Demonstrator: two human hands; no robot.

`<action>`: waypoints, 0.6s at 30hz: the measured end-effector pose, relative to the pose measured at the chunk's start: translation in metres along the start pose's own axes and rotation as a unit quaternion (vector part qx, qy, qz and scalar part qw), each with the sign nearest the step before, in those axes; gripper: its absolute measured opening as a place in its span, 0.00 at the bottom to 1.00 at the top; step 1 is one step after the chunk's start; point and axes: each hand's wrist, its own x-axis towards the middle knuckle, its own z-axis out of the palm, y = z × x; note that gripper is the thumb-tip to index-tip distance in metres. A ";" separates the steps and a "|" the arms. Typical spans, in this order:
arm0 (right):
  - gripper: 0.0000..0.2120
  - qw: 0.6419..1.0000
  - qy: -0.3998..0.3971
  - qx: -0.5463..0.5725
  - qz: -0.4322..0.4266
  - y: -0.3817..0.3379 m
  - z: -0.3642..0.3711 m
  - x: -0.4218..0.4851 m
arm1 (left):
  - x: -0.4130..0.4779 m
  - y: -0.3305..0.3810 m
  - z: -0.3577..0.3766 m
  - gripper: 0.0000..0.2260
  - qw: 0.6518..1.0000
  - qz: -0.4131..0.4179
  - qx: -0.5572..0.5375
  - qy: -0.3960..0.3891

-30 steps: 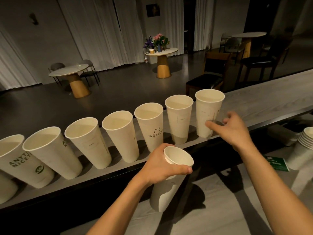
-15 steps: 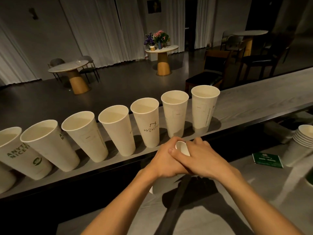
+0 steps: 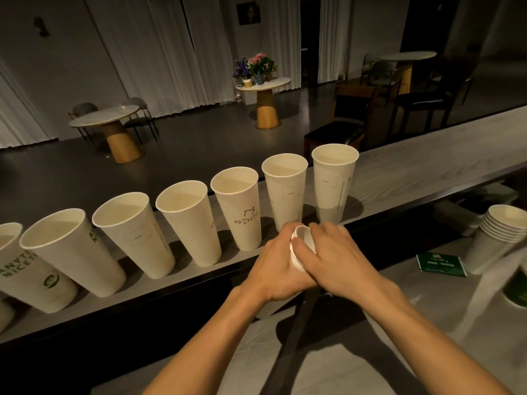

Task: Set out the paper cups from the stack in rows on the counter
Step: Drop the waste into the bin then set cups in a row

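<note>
While left hand (image 3: 272,266), right hand (image 3: 339,258) wrap cup stack (image 3: 301,232), only rim shows.

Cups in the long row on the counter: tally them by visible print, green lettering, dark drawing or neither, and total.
Cups with green lettering: 2
Cup with a dark line drawing: 1
Cups with neither: 4
Total: 7
The cut-off cup at the lower left edge is left out.

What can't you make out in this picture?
Head view:
- Stack: left hand and right hand cover it; cup count hidden.
- Lettered cup: left edge cuts its print.
- Card: print too small.
- Green thing at right edge: blurred, cut off.
</note>
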 end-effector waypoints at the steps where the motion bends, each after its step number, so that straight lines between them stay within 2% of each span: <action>1: 0.20 1.000 -0.001 0.001 -0.003 0.001 0.000 0.001 | 0.002 0.000 -0.001 0.35 1.000 0.001 0.002 -0.007; 6: 0.30 0.998 -0.014 -0.039 -0.050 0.014 -0.004 0.001 | 0.009 0.000 -0.004 0.36 0.999 0.003 0.028 -0.040; 10: 0.37 0.994 -0.021 -0.030 -0.101 0.024 -0.017 0.003 | 0.006 -0.011 -0.004 0.35 0.996 -0.046 -0.041 -0.066; 12: 0.43 0.993 0.022 0.034 -0.113 0.033 -0.027 0.005 | 0.003 -0.016 -0.007 0.35 0.994 -0.055 -0.046 -0.086; 14: 0.42 0.980 0.086 0.141 -0.107 0.045 -0.034 0.007 | 0.001 -0.020 -0.009 0.35 0.993 -0.056 -0.055 -0.090; 16: 0.41 0.952 0.153 0.252 -0.086 0.050 -0.036 0.007 | 0.001 -0.020 -0.010 0.34 0.993 -0.060 -0.070 -0.079; 18: 0.46 0.899 0.202 0.384 -0.063 0.046 -0.031 0.004 | 0.003 -0.017 -0.009 0.34 0.993 -0.063 -0.079 -0.066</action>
